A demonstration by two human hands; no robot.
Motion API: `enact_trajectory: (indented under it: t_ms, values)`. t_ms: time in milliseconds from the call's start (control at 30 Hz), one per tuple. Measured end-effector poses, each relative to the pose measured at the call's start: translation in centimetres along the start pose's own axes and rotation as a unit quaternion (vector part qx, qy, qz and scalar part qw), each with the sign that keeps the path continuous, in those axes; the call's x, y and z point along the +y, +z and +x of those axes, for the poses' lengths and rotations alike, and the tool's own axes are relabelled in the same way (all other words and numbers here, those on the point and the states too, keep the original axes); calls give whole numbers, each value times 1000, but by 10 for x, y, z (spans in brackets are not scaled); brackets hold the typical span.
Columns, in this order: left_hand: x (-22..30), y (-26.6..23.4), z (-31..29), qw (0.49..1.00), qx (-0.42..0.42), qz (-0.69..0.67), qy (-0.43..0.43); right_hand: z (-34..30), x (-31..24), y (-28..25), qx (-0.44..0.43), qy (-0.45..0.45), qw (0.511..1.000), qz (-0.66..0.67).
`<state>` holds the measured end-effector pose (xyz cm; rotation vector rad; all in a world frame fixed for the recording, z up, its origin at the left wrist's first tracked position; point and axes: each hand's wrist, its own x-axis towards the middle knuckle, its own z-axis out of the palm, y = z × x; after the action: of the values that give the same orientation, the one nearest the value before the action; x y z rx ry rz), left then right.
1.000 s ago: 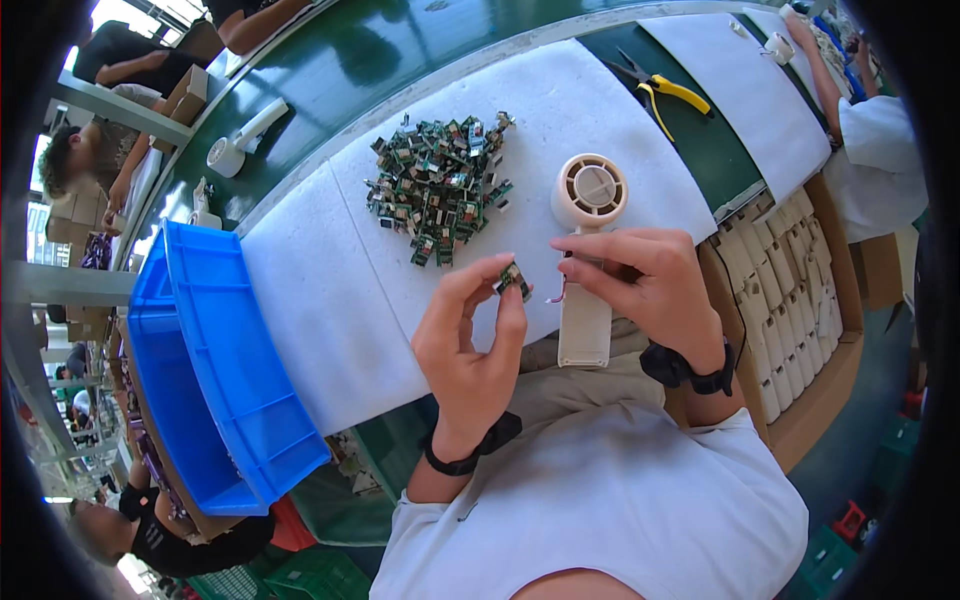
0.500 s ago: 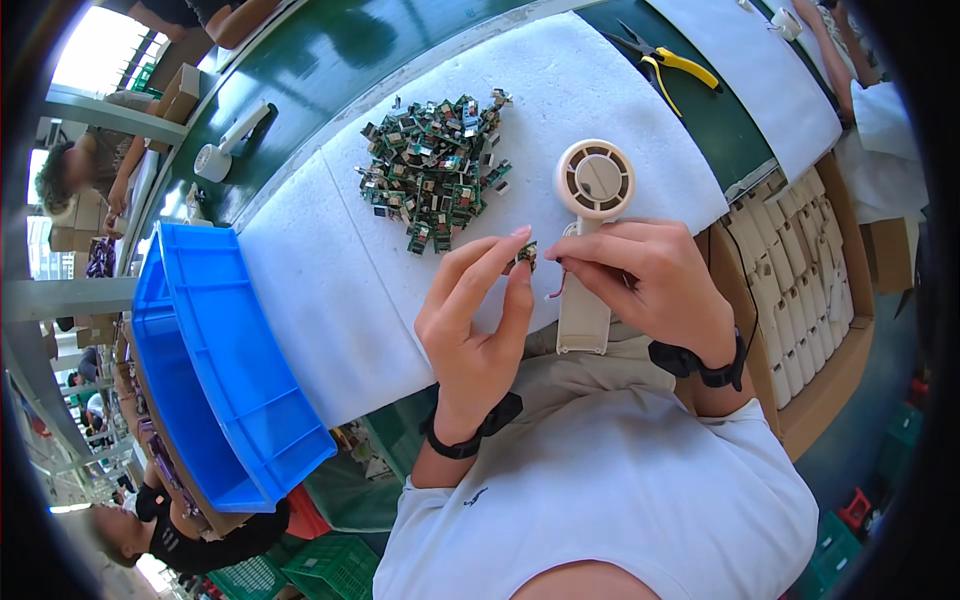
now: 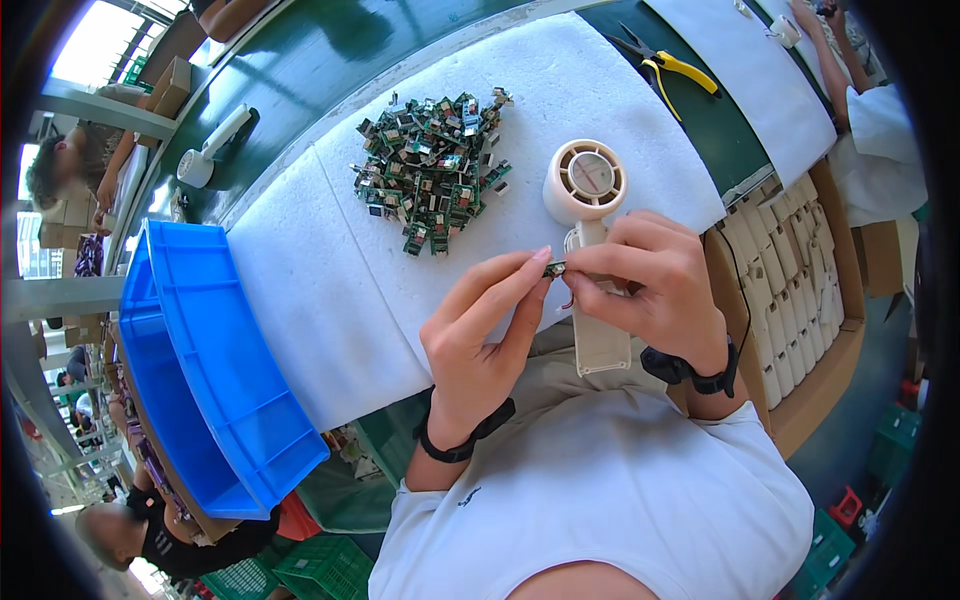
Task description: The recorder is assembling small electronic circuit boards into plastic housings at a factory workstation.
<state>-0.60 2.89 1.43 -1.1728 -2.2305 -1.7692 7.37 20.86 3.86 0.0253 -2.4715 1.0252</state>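
Observation:
My left hand (image 3: 482,335) and my right hand (image 3: 648,280) meet over the near edge of the white foam mat (image 3: 330,270). Together their fingertips pinch a small green circuit board (image 3: 556,269). Under my right hand lies a cream handheld fan (image 3: 590,215), its round head pointing away from me and its handle toward my lap. A pile of several small green circuit boards (image 3: 430,165) lies on the mat just beyond my left hand.
A blue plastic bin (image 3: 200,370) sits at my left. A cardboard box of cream fan parts (image 3: 790,290) stands at my right. Yellow-handled pliers (image 3: 668,60) lie on the green bench. Another fan (image 3: 210,150) lies far left. Another person's sleeve (image 3: 885,120) shows at the right.
Both hands have stayed together over the fan handle, shifting slightly. The small board stays pinched between my fingertips.

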Motion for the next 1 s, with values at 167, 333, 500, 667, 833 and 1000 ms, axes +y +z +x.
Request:
enact_trajectory:
  t_ms: [167, 333, 500, 667, 833, 1000]
  values:
    - [-1, 3, -2, 1000, 3, -15, 11, 3, 0, 6, 69, -93, 992, -55]
    - [0, 15, -13, 997, 69, 35, 27, 0, -7, 13, 76, -48, 995, -32]
    - [-2, 21, -14, 989, 91, 95, 72, 0, -5, 18, 80, -42, 996, 4]
    - [-3, 13, -10, 993, 64, 76, 62, -8, -8, 17, 37, 20, 998, 41]
    - [-5, 12, -4, 998, 39, 23, 52, -13, -9, 1, 68, 15, 997, -22]
    - [-4, 11, -5, 999, 29, -7, 31, -10, -10, 0, 13, -61, 998, -18]
